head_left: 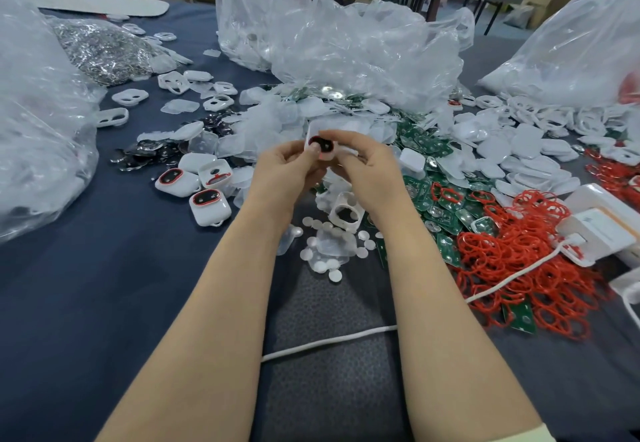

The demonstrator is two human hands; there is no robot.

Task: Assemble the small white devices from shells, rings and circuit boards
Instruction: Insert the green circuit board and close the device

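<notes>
**Both hands pinch one white shell above the cluttered bench**

At the far left a crumpled clear plastic bag (pixel 34 130) lies on the dark blue cloth-covered bench (pixel 104 286), with a heap of shiny metal clips (pixel 104 50) behind it. Loose two-holed white plastic frames (pixel 130 96) are scattered nearby. Closer in, three white shells fitted with red rings (pixel 210 207) sit together on the cloth.

In the middle, the left hand (pixel 284 168) and the right hand (pixel 367 168) meet above the bench and hold a small white plastic shell (pixel 320 145) between them. The fingers (pixel 298 151) of both hands are curled and pinch it from either side. A red ring and a dark opening show on its face. Below the hands an empty white shell (pixel 346 213) rests among flat round white discs (pixel 329 254). A white cable (pixel 329 341) crosses the cloth between the forearms.

To the right lie green circuit boards (pixel 426 196), then a tangled pile of loose red rubber rings (pixel 502 261). A white box-shaped unit (pixel 602 230) sits at the right edge.
</notes>
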